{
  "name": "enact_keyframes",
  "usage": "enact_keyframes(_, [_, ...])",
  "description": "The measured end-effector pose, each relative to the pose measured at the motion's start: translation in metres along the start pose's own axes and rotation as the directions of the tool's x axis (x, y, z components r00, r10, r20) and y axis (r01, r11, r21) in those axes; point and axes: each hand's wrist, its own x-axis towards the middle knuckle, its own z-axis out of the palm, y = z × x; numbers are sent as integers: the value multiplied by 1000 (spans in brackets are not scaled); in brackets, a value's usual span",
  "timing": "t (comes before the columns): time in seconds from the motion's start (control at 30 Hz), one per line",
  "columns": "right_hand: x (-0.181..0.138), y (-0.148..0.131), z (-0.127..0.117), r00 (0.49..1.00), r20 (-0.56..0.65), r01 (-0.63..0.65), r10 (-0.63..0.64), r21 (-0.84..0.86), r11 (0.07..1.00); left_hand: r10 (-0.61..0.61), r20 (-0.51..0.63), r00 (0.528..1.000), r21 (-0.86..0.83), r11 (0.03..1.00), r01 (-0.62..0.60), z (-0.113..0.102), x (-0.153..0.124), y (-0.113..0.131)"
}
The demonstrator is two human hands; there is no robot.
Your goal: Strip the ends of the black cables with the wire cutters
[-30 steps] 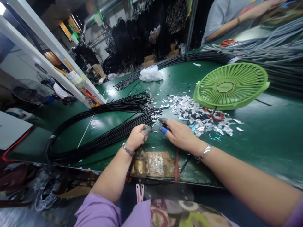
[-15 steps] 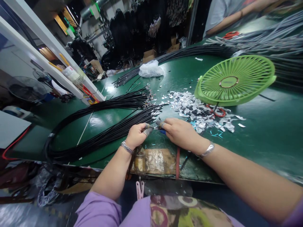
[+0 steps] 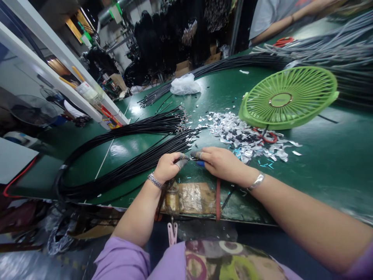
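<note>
My left hand [image 3: 169, 166], with grey coverings on thumb and finger, pinches the end of a black cable. Facing it from close by, my right hand [image 3: 220, 163] has its covered fingertips, grey and blue, closed at the same cable end. A small silvery bit shows between the fingertips; its detail is too small to tell. Just beyond my left hand lies a bundle of black cables [image 3: 151, 155] with silvery tips. Behind it, the other part of the bundle ends in stripped wires [image 3: 182, 120]. A pile of foil scraps [image 3: 227, 128] lies past my right hand.
A green fan [image 3: 281, 99] stands right of the scraps, with red-handled scissors [image 3: 269, 137] beneath. A plastic bag [image 3: 185, 84] and grey cables [image 3: 326, 46] lie farther back on the green table [image 3: 320, 163]. A taped block [image 3: 196, 198] sits at the front edge. Another person's arm [image 3: 276, 31] is at upper right.
My right hand's fingers have shifted slightly and straightened at the cable end. My left hand keeps its pinch almost in place.
</note>
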Motion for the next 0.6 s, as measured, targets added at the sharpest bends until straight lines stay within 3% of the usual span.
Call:
enact_keyframes(0.17, [0, 0, 2, 999, -41, -3, 5, 51, 999, 4, 13, 1000, -118, 993, -3, 1, 2, 0])
enact_keyframes(0.4, [0, 1, 2, 1000, 15, 5, -6, 45, 999, 15, -6, 1000, 79, 997, -14, -1, -1, 3])
enact_keyframes(0.6, [2, -1, 0, 1000, 26, 1, -4, 97, 995, -14, -10, 1000, -5, 1000, 14, 1, -1, 3])
